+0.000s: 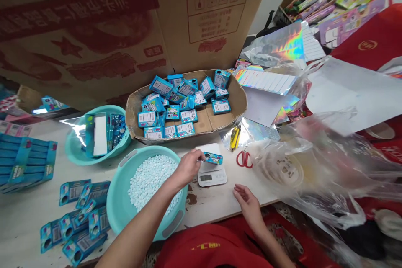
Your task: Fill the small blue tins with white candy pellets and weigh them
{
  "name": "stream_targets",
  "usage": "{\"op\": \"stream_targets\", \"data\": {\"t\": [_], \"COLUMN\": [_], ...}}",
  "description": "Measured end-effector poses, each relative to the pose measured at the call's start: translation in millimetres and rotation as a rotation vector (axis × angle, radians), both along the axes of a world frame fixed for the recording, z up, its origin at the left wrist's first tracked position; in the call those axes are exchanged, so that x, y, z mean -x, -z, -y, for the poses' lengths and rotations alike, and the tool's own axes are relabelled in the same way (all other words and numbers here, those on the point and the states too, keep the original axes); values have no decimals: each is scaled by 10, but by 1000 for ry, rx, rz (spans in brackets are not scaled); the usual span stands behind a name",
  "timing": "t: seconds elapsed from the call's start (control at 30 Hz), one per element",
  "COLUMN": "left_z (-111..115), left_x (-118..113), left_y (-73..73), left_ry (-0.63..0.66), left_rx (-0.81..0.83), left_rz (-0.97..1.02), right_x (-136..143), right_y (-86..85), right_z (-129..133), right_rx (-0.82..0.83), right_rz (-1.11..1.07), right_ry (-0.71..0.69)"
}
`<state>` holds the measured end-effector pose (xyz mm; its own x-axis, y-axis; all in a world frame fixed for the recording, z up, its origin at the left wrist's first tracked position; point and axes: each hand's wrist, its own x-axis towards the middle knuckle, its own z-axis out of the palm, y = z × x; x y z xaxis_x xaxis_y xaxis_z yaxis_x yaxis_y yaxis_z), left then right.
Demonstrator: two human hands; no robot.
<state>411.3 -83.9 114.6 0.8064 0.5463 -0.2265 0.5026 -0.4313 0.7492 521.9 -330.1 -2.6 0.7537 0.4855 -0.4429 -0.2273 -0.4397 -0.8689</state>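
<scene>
My left hand [189, 166] pinches the end of a small blue box [213, 158] over the plate of a white digital scale [212, 178]. Whether the box touches the plate I cannot tell. My right hand [248, 202] hangs at the table's front edge, right of the scale, fingers apart and holding nothing. Left of the scale, a turquoise basin [117, 201] holds many small pale tablets [152, 176], partly hidden by my left forearm. Behind, a cut-down cardboard box [204, 122] contains several blue boxes [187, 116]. More flattened blue boxes [84, 217] lie left of the basin.
Red scissors [244, 159] and a yellow cutter [235, 137] lie right of the scale. A second turquoise basin [73, 150] with packets stands at the back left. Large cartons [169, 21] rise behind. Clear plastic bags [289, 167] and shiny sheets [266, 81] crowd the right side.
</scene>
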Motion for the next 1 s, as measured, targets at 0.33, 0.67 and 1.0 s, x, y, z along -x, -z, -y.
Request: {"op": "stream_targets", "data": {"t": [0.33,0.67,1.0], "left_z": [74,-85,503], "left_x": [-340,318,1442], "left_y": [106,192,931], "left_ry": [169,-340,-226], "left_rx": [-235,-245,61], "left_rz": [-75,-20,-340], "right_x": [-123,-201,-82], "right_y": [24,-40,-32], "right_z": [128,99,178], "right_rx": [21,29,62], "right_rz": [-18,-1,-39], "right_ry": [62,27,-3]}}
